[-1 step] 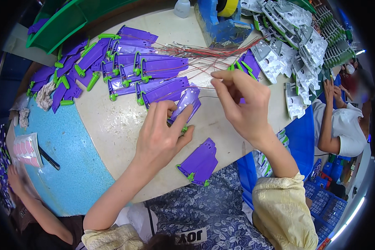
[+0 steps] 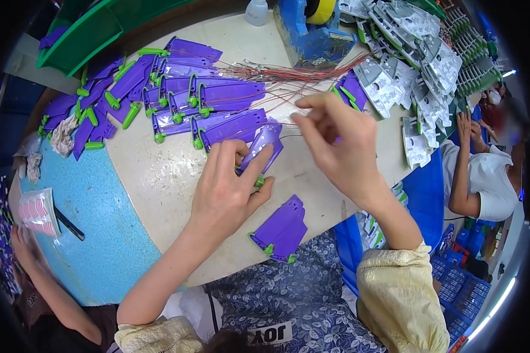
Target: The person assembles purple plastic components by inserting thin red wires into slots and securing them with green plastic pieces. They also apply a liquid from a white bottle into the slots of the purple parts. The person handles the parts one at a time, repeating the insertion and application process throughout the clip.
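Observation:
My left hand (image 2: 225, 185) holds a small purple plastic piece (image 2: 265, 140) with a green end, pressing it down on the table just in front of a group of purple parts (image 2: 232, 96). These parts have green tips and thin red wires. To the right, my right hand (image 2: 346, 144) is raised over the table, thumb and forefinger pinched on a thin wire (image 2: 288, 124) that runs from the held piece. The wire's end is too fine to make out. Nearer to me, another purple part (image 2: 284, 226) with green ends lies alone.
A bundle of red wires (image 2: 277, 72) lies beyond my hands. Behind it stands a blue tape dispenser (image 2: 312, 38). Grey-silver plastic shells (image 2: 394, 76) pile up at the right, above a blue bin (image 2: 427, 194). Co-workers sit at both sides; one's hand (image 2: 22, 250) is far left.
My right hand has shifted slightly to the left, its fingertips closer to the held piece. My left hand keeps its place on the purple piece.

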`<action>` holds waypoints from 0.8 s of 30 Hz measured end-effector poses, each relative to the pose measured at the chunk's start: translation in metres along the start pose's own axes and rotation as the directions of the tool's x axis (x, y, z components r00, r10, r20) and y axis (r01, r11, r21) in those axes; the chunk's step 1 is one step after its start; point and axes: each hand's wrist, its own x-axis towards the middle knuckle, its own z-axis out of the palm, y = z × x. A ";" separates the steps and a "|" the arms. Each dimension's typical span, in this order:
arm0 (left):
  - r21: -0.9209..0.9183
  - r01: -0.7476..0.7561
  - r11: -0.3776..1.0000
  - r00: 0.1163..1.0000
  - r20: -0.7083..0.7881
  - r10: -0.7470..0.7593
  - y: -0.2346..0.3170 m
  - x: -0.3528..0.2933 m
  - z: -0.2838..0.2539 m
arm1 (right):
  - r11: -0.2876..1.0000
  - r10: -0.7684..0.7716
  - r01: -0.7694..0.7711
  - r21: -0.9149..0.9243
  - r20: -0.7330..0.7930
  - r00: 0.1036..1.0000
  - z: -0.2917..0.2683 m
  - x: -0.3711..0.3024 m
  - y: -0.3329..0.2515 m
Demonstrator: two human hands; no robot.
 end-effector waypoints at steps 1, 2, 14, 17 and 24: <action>-0.016 0.004 1.000 1.000 -0.030 -0.005 0.000 0.001 0.001 | 0.999 -0.028 0.031 -0.028 0.110 0.993 0.002 0.003 0.000; -0.030 0.010 0.999 0.998 -0.060 -0.012 0.000 0.001 0.002 | 0.997 -0.052 0.065 -0.051 0.222 0.974 0.007 0.008 0.005; 0.029 0.032 0.999 0.992 -0.122 -0.028 -0.008 -0.003 -0.002 | 0.999 -0.014 0.000 0.044 0.332 0.943 0.018 0.040 -0.011; 0.216 0.028 0.976 0.999 -0.041 -0.020 -0.012 0.016 -0.013 | 0.981 -0.188 0.188 -0.051 0.005 0.982 0.026 0.077 0.011; 0.346 0.109 0.932 0.988 0.065 -0.140 -0.019 0.025 -0.018 | 0.949 -0.207 0.214 -0.232 0.056 0.977 0.061 0.100 0.043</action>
